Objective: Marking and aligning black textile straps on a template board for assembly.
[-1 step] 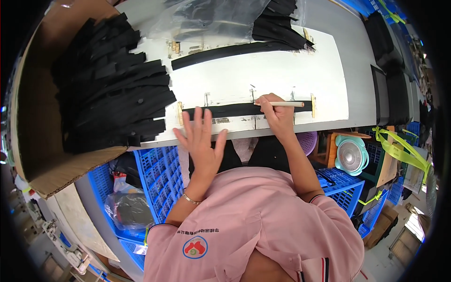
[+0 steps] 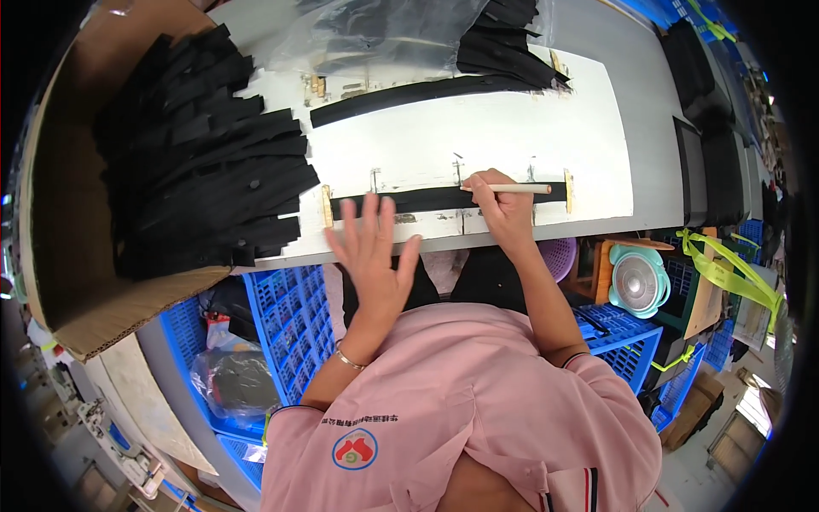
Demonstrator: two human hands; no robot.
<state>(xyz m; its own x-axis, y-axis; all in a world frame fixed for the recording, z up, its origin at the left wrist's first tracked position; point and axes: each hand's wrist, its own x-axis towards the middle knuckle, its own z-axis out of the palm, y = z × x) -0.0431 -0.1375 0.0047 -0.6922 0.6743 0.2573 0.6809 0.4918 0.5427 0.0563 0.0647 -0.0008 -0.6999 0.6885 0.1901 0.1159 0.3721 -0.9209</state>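
A black fabric strip (image 2: 418, 200) lies lengthwise on a white board (image 2: 478, 141), between two tan tape-like pieces at its ends. My left hand (image 2: 373, 247) is spread open, fingertips over the strip's left part; whether they press on it I cannot tell. In my right hand (image 2: 503, 205) a pale, slim pencil-like marker (image 2: 529, 189) is pinched, its tip at the strip's upper edge near the middle. Dark marks show on the board around the strip. Farther up the board lies a second black strip (image 2: 375, 102).
At the left, a cardboard box (image 2: 136, 303) holds a heap of black strips (image 2: 205, 162). Clear plastic film (image 2: 358, 38) and more black strips (image 2: 508, 51) lie at the far side. Blue crates (image 2: 290, 320) stand below the table's edge, and a teal round fan (image 2: 638, 282) is at right.
My left hand has shifted slightly to the right. My right hand and the pencil-like marker stay in place.
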